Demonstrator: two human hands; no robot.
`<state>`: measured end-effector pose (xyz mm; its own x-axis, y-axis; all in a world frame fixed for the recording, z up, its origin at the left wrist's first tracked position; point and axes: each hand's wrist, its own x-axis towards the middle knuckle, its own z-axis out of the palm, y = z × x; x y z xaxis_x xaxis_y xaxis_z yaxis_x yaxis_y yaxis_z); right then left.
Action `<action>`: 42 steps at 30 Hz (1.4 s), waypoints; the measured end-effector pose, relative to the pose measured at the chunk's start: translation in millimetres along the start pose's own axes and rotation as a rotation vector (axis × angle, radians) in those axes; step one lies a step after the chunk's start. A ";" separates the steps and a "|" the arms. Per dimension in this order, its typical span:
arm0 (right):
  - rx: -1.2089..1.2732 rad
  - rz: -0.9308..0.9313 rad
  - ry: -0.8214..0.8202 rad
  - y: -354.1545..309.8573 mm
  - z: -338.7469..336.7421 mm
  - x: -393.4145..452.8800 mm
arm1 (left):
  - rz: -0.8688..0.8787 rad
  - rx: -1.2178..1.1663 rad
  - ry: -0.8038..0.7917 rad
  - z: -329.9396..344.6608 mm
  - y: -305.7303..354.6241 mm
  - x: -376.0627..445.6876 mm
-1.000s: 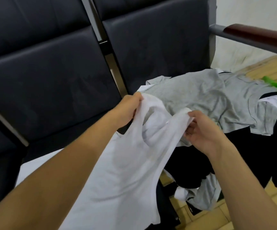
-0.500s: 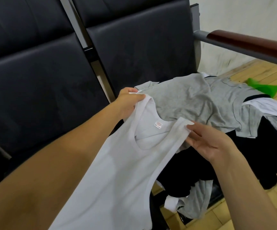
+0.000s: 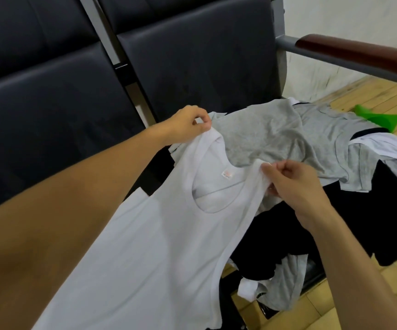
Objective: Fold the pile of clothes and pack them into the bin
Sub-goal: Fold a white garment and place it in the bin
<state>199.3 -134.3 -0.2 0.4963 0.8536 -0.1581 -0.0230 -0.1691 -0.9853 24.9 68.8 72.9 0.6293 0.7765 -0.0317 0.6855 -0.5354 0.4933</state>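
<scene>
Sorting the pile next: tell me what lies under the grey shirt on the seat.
Under the grey shirt black clothing shows, with a white garment at its right edge. More grey and white fabric hangs lower. What lies deeper is covered.

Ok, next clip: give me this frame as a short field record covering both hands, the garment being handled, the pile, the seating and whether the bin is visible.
left hand: pinches one shoulder strap of the white tank top
right hand: pinches the other strap
garment state: held up by both straps, unfolded, neck label facing the camera
pile: grey T-shirt on top, black clothes beneath, heaped on the right-hand seat
seating: dark padded chairs with a brown armrest
other: green object on the floor behind the pile
bin: not in view
</scene>
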 end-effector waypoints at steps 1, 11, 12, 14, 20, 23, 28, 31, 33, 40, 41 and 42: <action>0.073 -0.004 -0.094 -8.0 4.7 -5.7 | 0.001 -0.049 -0.038 -8.4 -1.6 -9.6; 0.133 0.057 -1.013 -24.4 122.6 -110.1 | -0.331 -0.180 -0.066 -74.4 -80.8 -189.5; 0.083 0.067 -1.089 -19.5 136.6 -122.3 | -0.392 -0.133 -0.097 -73.2 -94.6 -207.4; -0.062 0.080 -1.220 -7.9 154.2 -138.4 | -0.482 -0.005 -0.244 -62.2 -119.4 -231.9; -1.014 -0.244 -0.939 15.3 134.1 -115.6 | -0.347 0.179 -0.294 -11.1 -170.1 -233.5; -1.343 -0.154 -0.908 29.3 121.2 -111.8 | -0.179 0.262 -0.294 16.3 -169.1 -202.6; -1.275 -0.144 -0.779 54.6 128.4 -110.0 | 0.007 0.295 -0.359 50.5 -155.8 -150.2; -1.157 -0.212 -0.691 55.6 125.6 -100.1 | 0.041 0.199 -0.364 54.6 -157.4 -141.8; -1.132 -0.232 -0.688 57.3 123.7 -93.5 | -0.007 0.078 -0.341 52.4 -156.8 -144.4; -0.874 -0.312 -0.696 36.0 111.6 -63.7 | -0.128 -0.358 -0.103 -15.3 -139.9 -193.6; -0.746 -0.326 -0.687 27.9 110.5 -62.2 | -0.124 -0.383 -0.085 -30.1 -136.1 -204.3; -0.613 -0.348 -0.660 17.2 111.3 -63.6 | -0.121 -0.406 -0.062 -47.6 -130.2 -217.9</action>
<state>70.7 -136.6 -14.2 -0.2021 0.9780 -0.0515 0.5830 0.0779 -0.8087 -218.9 -14.9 57.0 0.5825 0.7977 -0.1561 0.5635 -0.2579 0.7848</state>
